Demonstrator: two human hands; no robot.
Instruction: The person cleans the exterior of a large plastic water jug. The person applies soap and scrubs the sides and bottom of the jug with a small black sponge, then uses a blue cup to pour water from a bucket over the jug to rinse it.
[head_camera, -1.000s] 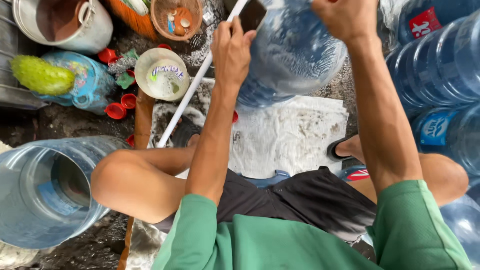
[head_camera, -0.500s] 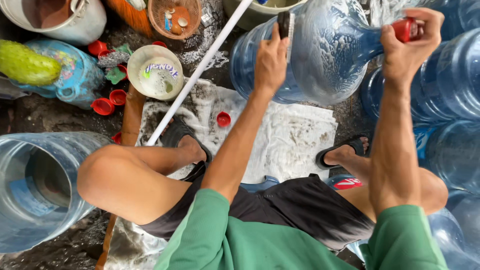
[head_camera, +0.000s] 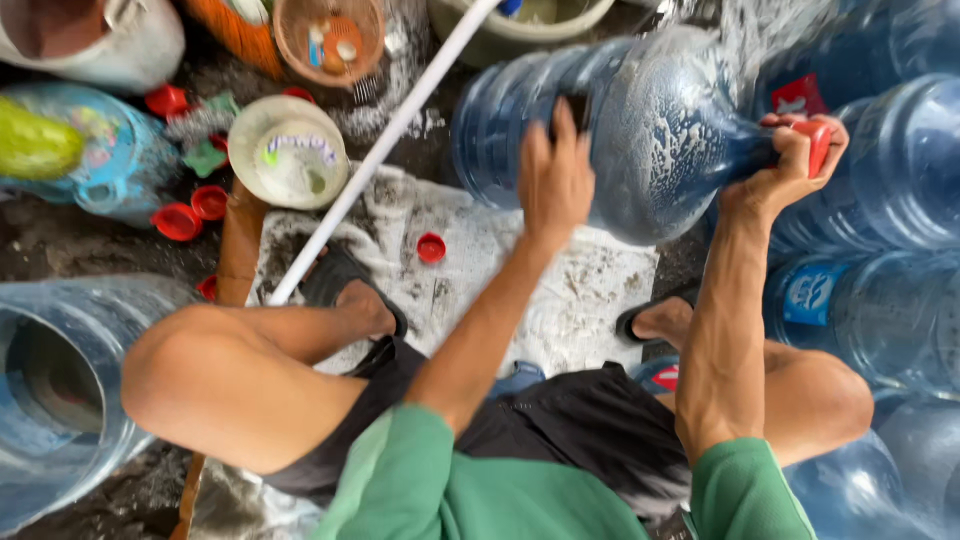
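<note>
A large blue water jug (head_camera: 640, 130) lies on its side in front of me, soapy suds on its wall. My left hand (head_camera: 555, 175) presses flat on the jug's body, fingers spread. My right hand (head_camera: 795, 165) grips the jug's neck, where a red cap (head_camera: 818, 140) shows between the fingers. I squat over a wet white cloth (head_camera: 560, 300), sandalled feet on either side.
More blue jugs (head_camera: 880, 230) crowd the right side, and one lies at the lower left (head_camera: 60, 390). A white pipe (head_camera: 380, 150) runs diagonally across. Red caps (head_camera: 190, 210) lie about, one on the cloth (head_camera: 431, 247). A white bowl (head_camera: 288, 150) and baskets (head_camera: 330, 35) stand beyond.
The jug has swung down and rightward, from raised overhead to lying sideways. My right hand moved to its capped neck and my left hand stays on its body.
</note>
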